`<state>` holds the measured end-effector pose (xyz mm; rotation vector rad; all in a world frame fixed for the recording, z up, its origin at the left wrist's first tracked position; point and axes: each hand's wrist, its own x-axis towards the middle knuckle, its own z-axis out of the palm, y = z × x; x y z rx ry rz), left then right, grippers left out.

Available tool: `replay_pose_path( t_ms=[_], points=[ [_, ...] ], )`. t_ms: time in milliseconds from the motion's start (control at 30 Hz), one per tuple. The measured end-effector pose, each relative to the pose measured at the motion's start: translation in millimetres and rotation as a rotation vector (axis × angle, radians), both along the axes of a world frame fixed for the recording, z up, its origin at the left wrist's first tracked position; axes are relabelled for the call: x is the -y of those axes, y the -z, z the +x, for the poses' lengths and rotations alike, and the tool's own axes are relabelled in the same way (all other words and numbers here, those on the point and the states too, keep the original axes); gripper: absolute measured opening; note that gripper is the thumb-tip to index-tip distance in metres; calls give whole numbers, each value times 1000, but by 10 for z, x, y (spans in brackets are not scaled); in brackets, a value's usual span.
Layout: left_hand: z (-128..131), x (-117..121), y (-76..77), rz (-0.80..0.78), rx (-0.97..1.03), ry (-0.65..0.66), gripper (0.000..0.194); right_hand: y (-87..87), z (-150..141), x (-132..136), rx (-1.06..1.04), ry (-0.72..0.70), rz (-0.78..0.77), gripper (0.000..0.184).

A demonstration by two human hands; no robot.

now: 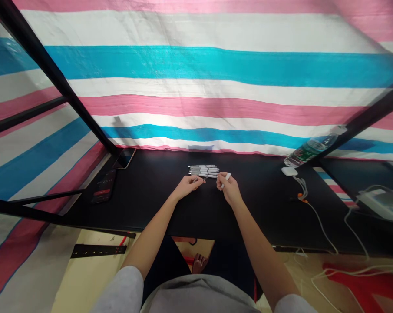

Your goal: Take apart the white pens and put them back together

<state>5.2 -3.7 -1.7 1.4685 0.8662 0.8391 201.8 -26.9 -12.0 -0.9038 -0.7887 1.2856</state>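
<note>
Several white-and-grey pens [203,168] lie side by side in a small stack on the black table [144,191], just beyond my hands. My right hand [230,190] is closed around a white pen barrel [226,178], which sticks up at a slant from between the fingers. To the left, my left hand [187,187] is in a pinch close to the near side of the pens. A small dark tip shows at its fingertips, too small to name. The two hands are a short distance apart, and both hover at or rest near the tabletop.
Two phones, one dark with a lit screen [103,187] and one paler-edged [125,158], lie at the left. On the right are a tilted water bottle [310,150], a white charger [289,171] and its cables [318,221]. Black frame bars [43,56] and striped sheeting surround the table.
</note>
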Motion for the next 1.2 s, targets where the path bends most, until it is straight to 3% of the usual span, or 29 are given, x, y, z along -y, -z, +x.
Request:
replay_pose_path(
  t_ms=[267,1200],
  points=[
    [-7,14,-50,150,-134,-10,35,34,-87,21,116,-59,45,29],
    [-15,-5,-21,186,-184,-9,38,76,-59,12,283,-33,76,36]
  ],
)
